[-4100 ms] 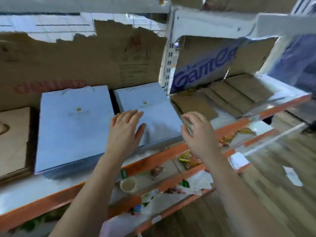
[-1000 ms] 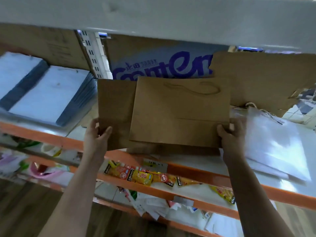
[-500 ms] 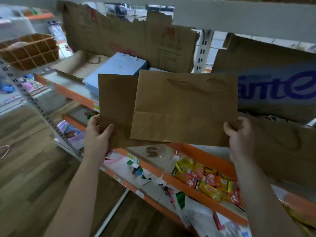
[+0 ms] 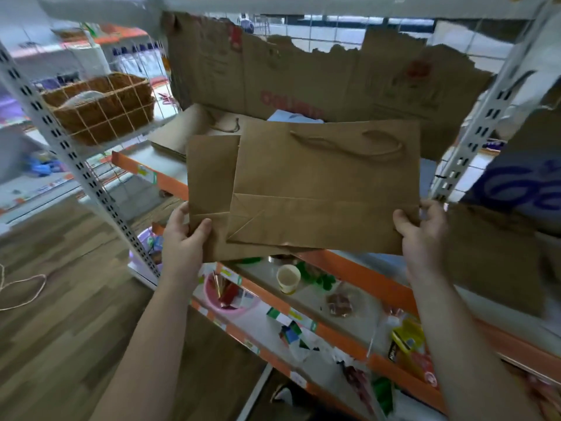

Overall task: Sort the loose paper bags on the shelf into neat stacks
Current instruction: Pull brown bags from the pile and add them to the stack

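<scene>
Left hand is closed in a pinch on the smaller brown paper bag: thumb on the front face near its lower left corner, fingers behind it, out of sight. Right hand is closed the same way on the larger brown paper bag, thumb on the front at the lower right edge, fingers wrapped round the back.

Both forearms come up from 6 o'clock, left one angled in from 7, right one from 5, wrists raised, palms turned toward each other. Bags are held flat, facing the camera, clear of the shelf, roughly centre frame.

Larger bag overlaps the smaller one in front; smaller one sticks out at 9 o'clock. Larger bag shows a twisted cord handle lying across its upper part and a folded bottom flap low down.

Behind the held bags at 11 o'clock: a flat stack of brown bags on the orange-edged shelf. A blue bag edge peeks out at 12. A torn cardboard sheet stands at the shelf back. At 3 o'clock, another brown bag lies on the shelf, blurred.

Wicker basket at 10 o'clock on the neighbouring rack. Paper cup on the lower shelf at 6, amid mixed small goods.
</scene>
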A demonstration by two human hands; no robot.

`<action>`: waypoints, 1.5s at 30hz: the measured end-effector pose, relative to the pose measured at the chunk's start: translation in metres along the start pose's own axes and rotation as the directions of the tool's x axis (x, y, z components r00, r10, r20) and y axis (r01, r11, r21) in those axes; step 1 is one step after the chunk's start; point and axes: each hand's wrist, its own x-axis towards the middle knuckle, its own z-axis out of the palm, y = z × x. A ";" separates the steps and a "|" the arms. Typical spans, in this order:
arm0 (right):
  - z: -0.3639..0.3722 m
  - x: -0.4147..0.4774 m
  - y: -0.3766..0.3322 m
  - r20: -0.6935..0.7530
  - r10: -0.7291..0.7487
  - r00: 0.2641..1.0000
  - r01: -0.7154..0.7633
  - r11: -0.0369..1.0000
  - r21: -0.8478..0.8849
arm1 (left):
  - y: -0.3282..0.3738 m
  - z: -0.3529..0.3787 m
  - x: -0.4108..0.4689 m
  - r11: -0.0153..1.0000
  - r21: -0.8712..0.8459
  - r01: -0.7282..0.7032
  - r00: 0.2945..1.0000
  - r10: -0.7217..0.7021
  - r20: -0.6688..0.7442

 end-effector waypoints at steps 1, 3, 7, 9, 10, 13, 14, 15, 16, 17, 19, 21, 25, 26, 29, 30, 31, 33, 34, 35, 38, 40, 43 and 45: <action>0.015 0.004 0.000 -0.005 -0.004 1.000 0.004 1.000 -0.006 | -0.001 -0.005 0.016 1.000 0.002 -0.005 1.000 0.005 -0.002; 0.045 0.013 0.001 -0.011 -0.009 1.000 0.009 1.000 -0.007 | 0.000 -0.013 0.049 1.000 0.017 -0.022 1.000 0.022 0.004; 0.101 0.035 -0.006 -0.038 -0.014 0.999 0.014 1.000 0.000 | 0.003 -0.032 0.112 0.998 0.056 -0.038 0.999 0.036 0.035; 0.128 0.045 -0.011 -0.046 -0.020 0.999 0.020 1.000 -0.004 | 0.005 -0.042 0.140 0.997 0.061 -0.053 0.997 0.050 0.052; 0.140 0.050 -0.013 -0.055 -0.021 0.998 0.021 1.000 -0.008 | 0.005 -0.046 0.153 0.997 0.054 -0.058 0.997 0.055 0.055; 0.171 0.058 -0.019 -0.085 -0.029 0.996 0.027 0.999 -0.031 | 0.000 -0.057 0.188 0.999 0.023 -0.039 0.998 0.038 0.055; 0.180 0.060 -0.022 -0.092 -0.030 0.995 0.026 0.999 -0.044 | -0.003 -0.059 0.199 1.000 0.011 -0.028 0.998 0.027 0.061; 0.190 0.062 -0.023 -0.099 -0.031 0.995 0.025 0.998 -0.061 | -0.006 -0.062 0.212 1.000 0.003 -0.016 0.998 0.016 0.068; 0.199 0.064 -0.023 -0.106 -0.035 0.994 0.027 0.997 -0.079 | -0.010 -0.064 0.225 1.000 0.002 -0.009 0.997 0.009 0.073; 0.208 0.066 -0.023 -0.112 -0.036 0.993 0.025 0.995 -0.096 | -0.014 -0.066 0.239 1.000 -0.003 -0.007 0.997 0.007 0.077; 0.228 0.066 -0.020 -0.129 -0.029 0.991 0.015 0.994 -0.107 | -0.025 -0.071 0.269 1.000 -0.031 -0.005 0.994 0.009 0.108; 0.249 0.065 -0.018 -0.161 -0.014 0.987 -0.003 0.994 -0.109 | -0.033 -0.076 0.304 0.999 -0.032 -0.016 0.987 0.021 0.160; 0.294 0.055 -0.018 -0.275 -0.011 0.962 -0.015 0.996 -0.091 | -0.042 -0.093 0.375 1.000 -0.013 -0.010 0.969 0.013 0.247; 0.305 0.051 -0.017 -0.310 -0.008 0.951 -0.019 0.996 -0.083 | -0.045 -0.101 0.392 1.000 0.013 -0.014 0.965 0.010 0.262; 0.338 0.039 -0.013 -0.396 0.012 0.918 -0.049 0.995 -0.083 | -0.054 -0.125 0.442 0.994 0.069 -0.087 0.931 0.056 0.361; 0.347 0.035 -0.012 -0.416 0.019 0.909 -0.063 0.994 -0.093 | -0.058 -0.132 0.457 0.993 0.086 -0.079 0.923 0.041 0.383; 0.357 0.031 -0.011 -0.434 0.026 0.901 -0.078 0.992 -0.103 | -0.063 -0.138 0.470 0.992 0.105 -0.066 0.918 0.019 0.397; 0.372 0.023 -0.009 -0.466 0.031 0.884 -0.101 0.987 -0.125 | -0.074 -0.145 0.492 0.979 0.190 -0.067 0.916 -0.015 0.400; 0.378 0.019 -0.010 -0.479 0.031 0.877 -0.108 0.985 -0.134 | -0.078 -0.145 0.501 0.962 0.262 -0.084 0.919 -0.027 0.394; 0.384 0.015 -0.009 -0.491 0.030 0.870 -0.117 0.982 -0.147 | -0.082 -0.145 0.508 0.930 0.351 -0.106 0.921 -0.041 0.387; 0.396 0.006 -0.005 -0.530 0.027 0.848 -0.152 0.969 -0.194 | -0.086 -0.145 0.520 0.815 0.550 -0.184 0.920 -0.054 0.387; 0.402 0.001 -0.002 -0.555 0.028 0.832 -0.167 0.965 -0.202 | -0.084 -0.146 0.521 0.775 0.566 -0.281 0.891 -0.009 0.455; 0.408 -0.004 0.003 -0.571 0.035 0.820 -0.175 0.966 -0.192 | -0.083 -0.148 0.514 0.674 0.650 -0.350 0.840 -0.081 0.536; 0.411 -0.006 0.005 -0.575 0.029 0.818 -0.168 0.967 -0.191 | -0.084 -0.151 0.507 0.588 0.682 -0.434 0.797 -0.103 0.595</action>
